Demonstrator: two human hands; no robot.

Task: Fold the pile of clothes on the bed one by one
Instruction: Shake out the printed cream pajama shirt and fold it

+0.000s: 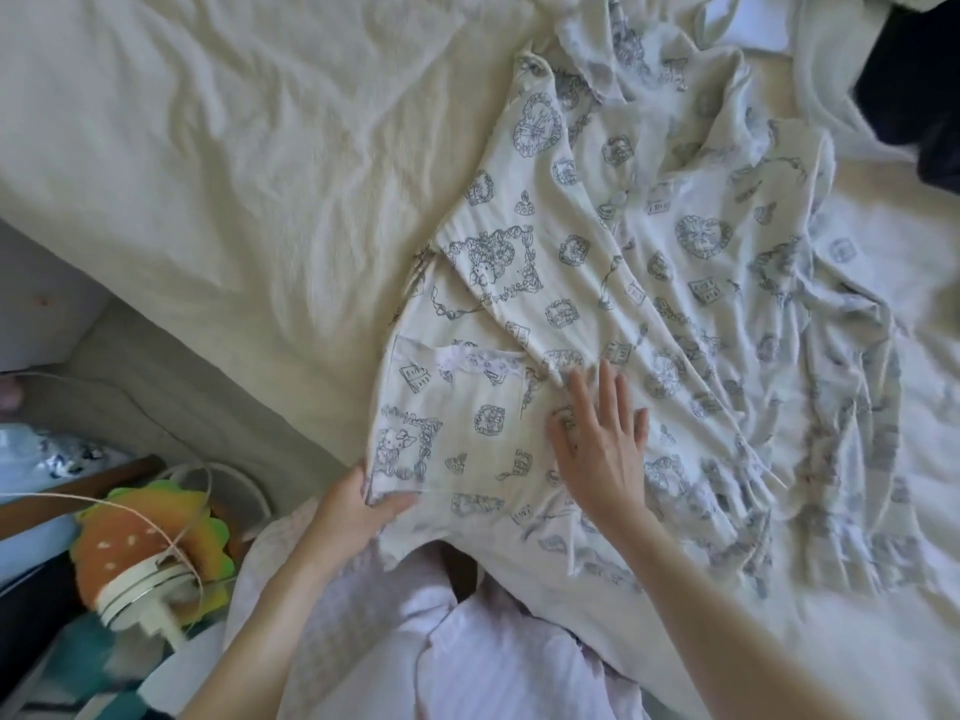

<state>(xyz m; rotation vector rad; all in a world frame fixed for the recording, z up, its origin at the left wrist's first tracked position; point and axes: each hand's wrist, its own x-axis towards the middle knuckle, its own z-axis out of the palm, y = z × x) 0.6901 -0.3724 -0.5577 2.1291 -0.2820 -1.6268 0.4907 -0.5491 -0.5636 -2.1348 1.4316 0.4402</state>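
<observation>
While you lean over the cream, wrinkled bed sheet (218, 148), your cream cotton garment printed with grey-blue hearts and cartoon frames (613, 283) lies spread across the right half of the bed, its near hem reaching the mattress edge right in front of you. Your left hand (358, 504) pinches the near left corner of that garment, thumb on top of the cloth and fingers curled beneath the hem. Your right hand (602, 449) lies flat on the fabric just right of the lace-trimmed patch pocket (467, 392), fingers straight and slightly spread, pressing the cloth down and grasping nothing. One panel of the garment is already turned diagonally over the pocket side, forming a long crease that runs up toward the far end. Further cream clothing (841, 96) is heaped at the far right, touching the printed garment, with a dark item (914, 85) at the top right corner. Down at your left, beside the bed, sits a burger-shaped plush toy (150, 543) near a white cable (104, 387).
</observation>
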